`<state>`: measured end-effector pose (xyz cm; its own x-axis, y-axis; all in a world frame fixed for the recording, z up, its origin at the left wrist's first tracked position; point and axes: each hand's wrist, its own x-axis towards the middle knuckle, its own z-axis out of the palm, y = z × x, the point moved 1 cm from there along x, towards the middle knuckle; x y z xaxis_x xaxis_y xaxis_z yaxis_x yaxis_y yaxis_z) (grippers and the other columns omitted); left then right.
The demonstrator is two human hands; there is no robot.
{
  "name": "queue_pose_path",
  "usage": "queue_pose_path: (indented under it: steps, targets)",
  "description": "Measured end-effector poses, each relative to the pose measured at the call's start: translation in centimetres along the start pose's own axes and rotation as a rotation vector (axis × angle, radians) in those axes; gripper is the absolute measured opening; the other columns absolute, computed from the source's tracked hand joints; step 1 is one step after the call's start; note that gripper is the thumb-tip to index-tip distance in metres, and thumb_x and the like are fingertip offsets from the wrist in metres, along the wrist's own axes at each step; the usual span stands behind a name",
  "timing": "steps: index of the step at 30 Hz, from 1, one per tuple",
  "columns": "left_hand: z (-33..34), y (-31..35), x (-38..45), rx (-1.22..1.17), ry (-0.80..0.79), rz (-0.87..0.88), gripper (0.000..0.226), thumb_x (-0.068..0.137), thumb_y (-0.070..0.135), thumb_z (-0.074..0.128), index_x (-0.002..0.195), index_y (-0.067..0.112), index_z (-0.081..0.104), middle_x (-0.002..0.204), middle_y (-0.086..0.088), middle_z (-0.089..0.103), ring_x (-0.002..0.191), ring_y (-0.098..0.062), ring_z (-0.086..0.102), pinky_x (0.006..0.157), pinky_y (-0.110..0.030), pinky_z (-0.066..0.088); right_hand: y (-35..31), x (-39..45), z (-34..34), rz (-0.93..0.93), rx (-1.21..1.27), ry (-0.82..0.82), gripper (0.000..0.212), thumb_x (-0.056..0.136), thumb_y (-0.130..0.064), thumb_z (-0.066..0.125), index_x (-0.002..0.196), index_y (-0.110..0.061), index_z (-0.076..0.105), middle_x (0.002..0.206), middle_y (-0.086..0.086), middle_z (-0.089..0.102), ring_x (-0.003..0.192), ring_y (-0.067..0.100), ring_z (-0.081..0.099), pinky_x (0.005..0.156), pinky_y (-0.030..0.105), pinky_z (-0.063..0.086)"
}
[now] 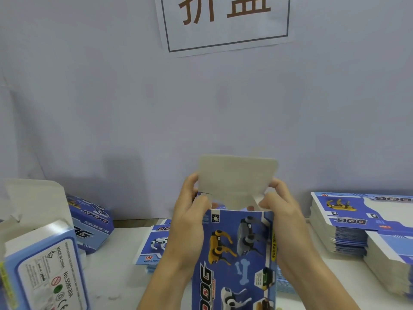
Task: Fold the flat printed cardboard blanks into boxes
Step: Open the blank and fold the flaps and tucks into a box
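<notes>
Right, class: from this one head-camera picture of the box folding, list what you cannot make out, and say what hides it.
- Bottom of the held box: cut off by the lower frame edge.
- Fingertips of the left hand and right hand: mostly behind the raised flap and box wall.
- Inside of the box: screened by its front panel.
- Wall sign: top cropped.
- Label print on the finished box: mostly too small and blurred.
- Blank stack: right end cut off.

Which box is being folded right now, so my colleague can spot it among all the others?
Start at the white sign on the wall and drop straight down to the table's near edge. The box in progress stands upright there, gripped by the left hand and right hand. Only its plain grey lid flap sticks up.
</notes>
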<state>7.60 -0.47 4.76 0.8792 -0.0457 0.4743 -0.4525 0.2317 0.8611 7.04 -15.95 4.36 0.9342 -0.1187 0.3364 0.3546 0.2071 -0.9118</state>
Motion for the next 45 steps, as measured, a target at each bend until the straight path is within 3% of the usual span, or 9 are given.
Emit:
queue_pose_path:
  steps: [2, 6, 13, 28, 33, 37, 41, 43, 45]
  targets:
    - [-0.4, -0.3, -0.2, -0.036, 0.088, 0.041, 0.021, 0.087, 0.033, 0.049, 0.091, 0.02, 0.065, 0.086, -0.006, 0.07, 0.075, -0.024, 0.072, 0.055, -0.033, 0.056, 0.5, -0.3, 0.0, -0.084, 0.015, 0.011, 0.029, 0.079, -0.035, 0.041, 0.085, -0.024, 0.067, 0.09, 0.003, 0.068, 0.085, 0.029, 0.058, 0.071, 0.03, 0.052]
    - [-0.9, -0.7, -0.5, -0.132, 0.163, 0.027, 0.055, 0.073, 0.062, 0.057, 0.09, 0.01, 0.064, 0.101, -0.002, 0.071, 0.082, -0.024, 0.074, 0.057, -0.03, 0.057, 1.1, -0.9, 0.2, -0.069, 0.146, -0.048, 0.048, 0.088, -0.052, 0.038, 0.095, -0.021, 0.074, 0.111, 0.012, 0.069, 0.102, 0.033, 0.067, 0.073, 0.039, 0.056]
    - [-1.7, -1.1, -0.4, 0.024, 0.031, -0.001, 0.045, 0.075, 0.051, 0.066, 0.11, 0.022, 0.063, 0.121, -0.011, 0.064, 0.108, -0.039, 0.067, 0.081, -0.053, 0.056, 1.1, -0.7, -0.1, 0.001, 0.07, -0.206, 0.027, 0.079, -0.045, 0.066, 0.102, -0.031, 0.065, 0.107, 0.014, 0.073, 0.095, 0.034, 0.074, 0.066, 0.04, 0.06]
    - [-1.3, -1.4, -0.7, 0.153, 0.092, 0.062, 0.033, 0.084, 0.042, 0.055, 0.108, 0.02, 0.061, 0.102, -0.001, 0.072, 0.092, -0.027, 0.075, 0.056, -0.028, 0.06, 1.6, -0.2, -0.4, -0.031, 0.034, -0.082, 0.024, 0.078, -0.041, 0.081, 0.096, -0.032, 0.069, 0.094, 0.009, 0.075, 0.085, 0.028, 0.076, 0.055, 0.034, 0.059]
    - [-0.8, -0.8, -0.7, 0.173, 0.086, 0.056, 0.028, 0.086, 0.041, 0.055, 0.106, 0.023, 0.06, 0.098, -0.002, 0.073, 0.09, -0.026, 0.075, 0.055, -0.027, 0.059, 1.8, 0.0, -0.3, -0.083, 0.067, -0.064, 0.026, 0.075, -0.04, 0.067, 0.097, -0.027, 0.067, 0.087, 0.006, 0.076, 0.079, 0.024, 0.076, 0.053, 0.03, 0.058]
    - [-1.1, -0.1, -0.8, 0.161, -0.063, -0.044, 0.054, 0.077, 0.058, 0.074, 0.124, 0.05, 0.048, 0.129, 0.003, 0.062, 0.108, -0.027, 0.07, 0.079, -0.041, 0.061, 1.3, 0.6, -1.3, -0.13, 0.14, 0.033, 0.041, 0.073, -0.046, 0.069, 0.11, -0.031, 0.065, 0.088, 0.001, 0.076, 0.08, 0.016, 0.075, 0.057, 0.026, 0.058]
    - [-2.9, 1.1, -1.1, 0.297, -0.406, -0.282, 0.085, 0.064, 0.037, 0.086, 0.127, 0.063, 0.036, 0.136, 0.005, 0.057, 0.114, -0.024, 0.067, 0.093, -0.046, 0.057, 0.4, 1.6, -3.8, -0.138, 0.385, 0.34, 0.054, 0.085, -0.052, 0.063, 0.126, -0.018, 0.056, 0.087, -0.005, 0.076, 0.075, 0.012, 0.074, 0.06, 0.028, 0.06]
    - [-3.9, 1.9, -1.3, 0.409, -0.566, -0.371, 0.084, 0.066, 0.031, 0.088, 0.128, 0.06, 0.04, 0.132, -0.001, 0.06, 0.114, -0.024, 0.067, 0.098, -0.046, 0.054, 0.3, 1.4, -5.3, -0.096, 0.54, 0.403, 0.03, 0.102, -0.049, 0.048, 0.112, -0.025, 0.062, 0.085, -0.011, 0.077, 0.076, 0.011, 0.075, 0.058, 0.026, 0.06]
    - [-4.7, 2.5, -1.5, 0.466, -0.637, -0.429, 0.079, 0.069, 0.031, 0.088, 0.129, 0.059, 0.044, 0.13, 0.001, 0.062, 0.115, -0.021, 0.066, 0.099, -0.042, 0.054, 0.6, 1.0, -6.2, -0.038, 0.621, 0.476, 0.038, 0.107, -0.042, 0.034, 0.085, -0.026, 0.061, 0.072, -0.016, 0.074, 0.066, 0.009, 0.074, 0.054, 0.024, 0.058]
